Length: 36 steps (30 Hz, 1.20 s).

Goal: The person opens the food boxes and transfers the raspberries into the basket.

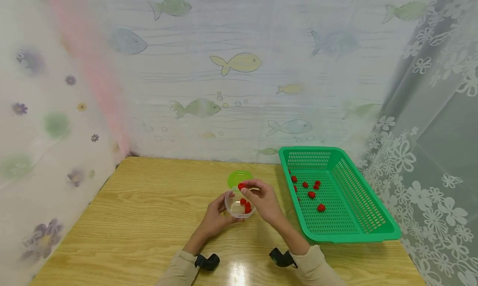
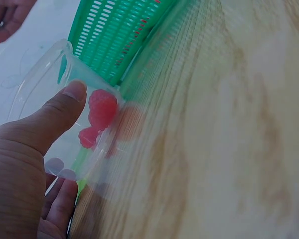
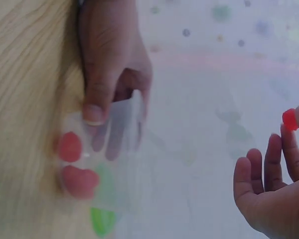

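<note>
My left hand point(image 1: 217, 215) grips a clear plastic container point(image 2: 82, 119) by its side, thumb on one face and fingers behind. Several red raspberries point(image 1: 247, 206) lie on the bottom of it. Above the rim, my right hand point(image 1: 264, 202) pinches one raspberry point(image 3: 290, 120) between thumb and index finger; its other fingers are spread loosely in the right wrist view. Just behind the container lies a green lid point(image 1: 239, 177), partly hidden by the container and the right hand.
A green perforated basket point(image 1: 351, 237) stands on the right of the wooden table point(image 1: 149, 203), with several raspberries point(image 1: 311, 194) scattered inside. Behind the table hangs a curtain point(image 1: 239, 91) printed with fish. Black wrist cameras point(image 1: 207, 262) sit on both wrists.
</note>
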### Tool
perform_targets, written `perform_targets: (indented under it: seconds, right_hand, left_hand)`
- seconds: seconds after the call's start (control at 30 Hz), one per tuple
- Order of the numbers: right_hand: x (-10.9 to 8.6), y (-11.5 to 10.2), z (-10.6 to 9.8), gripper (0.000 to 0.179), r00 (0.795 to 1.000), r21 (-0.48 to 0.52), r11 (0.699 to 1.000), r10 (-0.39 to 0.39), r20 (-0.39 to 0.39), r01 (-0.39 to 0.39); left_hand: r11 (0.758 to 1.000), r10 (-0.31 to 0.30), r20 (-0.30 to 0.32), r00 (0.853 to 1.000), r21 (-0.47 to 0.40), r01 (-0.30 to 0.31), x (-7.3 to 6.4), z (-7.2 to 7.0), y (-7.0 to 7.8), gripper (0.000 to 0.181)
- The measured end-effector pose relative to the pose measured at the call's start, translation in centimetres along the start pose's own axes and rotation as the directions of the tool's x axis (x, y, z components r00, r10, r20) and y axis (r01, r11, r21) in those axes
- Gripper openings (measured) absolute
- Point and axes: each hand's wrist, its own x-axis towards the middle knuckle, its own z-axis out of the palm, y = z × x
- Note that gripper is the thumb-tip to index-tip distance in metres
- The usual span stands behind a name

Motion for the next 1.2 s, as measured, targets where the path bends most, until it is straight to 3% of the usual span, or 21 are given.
perform_targets:
  seconds: [0.33, 0.67, 0.77, 0.93, 1.1, 1.2]
  right_hand:
    - [-0.5, -4.8, -1.9, 0.019, 0.977, -0.055, 0.983, -0.165, 0.133, 0.174]
    - [-0.1, -8.9, -6.2, 0.019, 0.963, -0.101, 0.977, -0.165, 0.212, 0.190]
    - [0.5, -9.7, -7.7, 0.017, 0.965, -0.134, 0.970, -0.175, 0.193, 0.203]
    - [1.5, -10.2, -10.8, 0.016, 0.985, -0.173, 0.974, -0.127, 0.116, 0.146]
    - [2.8, -9.5, -13.3, 0.015, 0.994, -0.191, 0.976, -0.095, 0.047, 0.102]
    - [3.6, -8.8, -14.5, 0.017, 0.996, -0.204, 0.976, -0.073, 0.045, 0.081]
  left_hand:
    - [1.000, 0.018, -0.005, 1.000, -0.020, -0.018, 0.0, -0.2, -0.2, 0.090]
    - [1.000, 0.011, -0.006, 1.000, 0.012, -0.011, 0.0, -0.2, -0.5, 0.089]
    - [1.000, 0.006, -0.003, 1.000, 0.022, -0.006, 0.0, 0.0, -0.6, 0.088]
    - [0.999, 0.016, -0.013, 1.000, 0.034, -0.015, -0.1, 0.2, -0.2, 0.089]
    - [0.999, 0.017, -0.015, 1.000, 0.034, -0.016, -0.2, 0.3, 1.5, 0.090]
    - [0.999, 0.021, -0.007, 1.000, 0.026, -0.021, -0.5, 0.2, 2.8, 0.087]
